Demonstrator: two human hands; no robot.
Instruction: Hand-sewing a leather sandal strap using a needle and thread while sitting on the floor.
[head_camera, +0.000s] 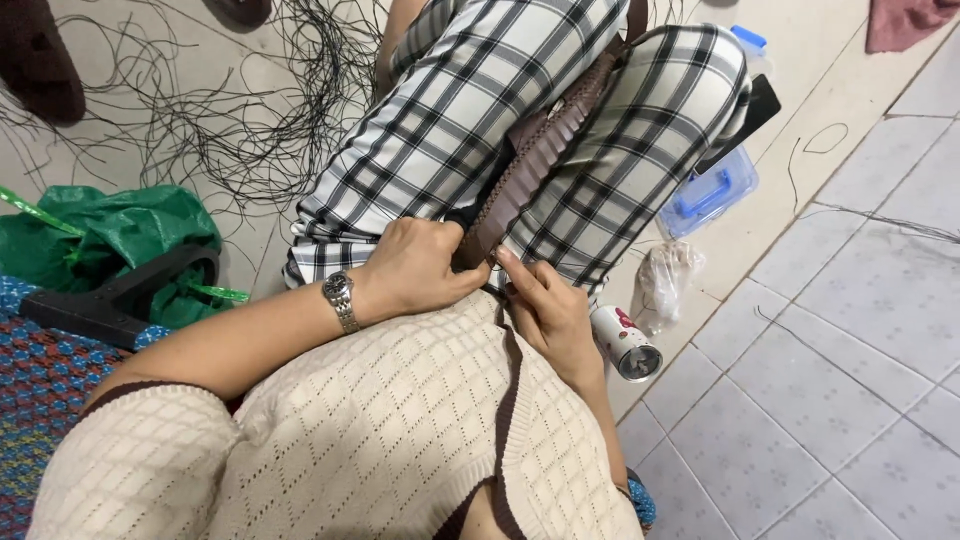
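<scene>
Two hands meet at the near end of a brown braided strap (540, 150) lying in the lap between plaid-trousered knees. Left hand (425, 268) is curled closed over the strap's near end; right hand (548, 310) pinches the same end from the other side, fingers closed on it. Strap's long axis runs diagonally, from the hands away up-right. A can (625, 343) lies on the floor just beside the right hand.

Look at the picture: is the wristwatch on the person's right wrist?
No, the wristwatch sits on the left wrist, just behind the left hand.
</scene>
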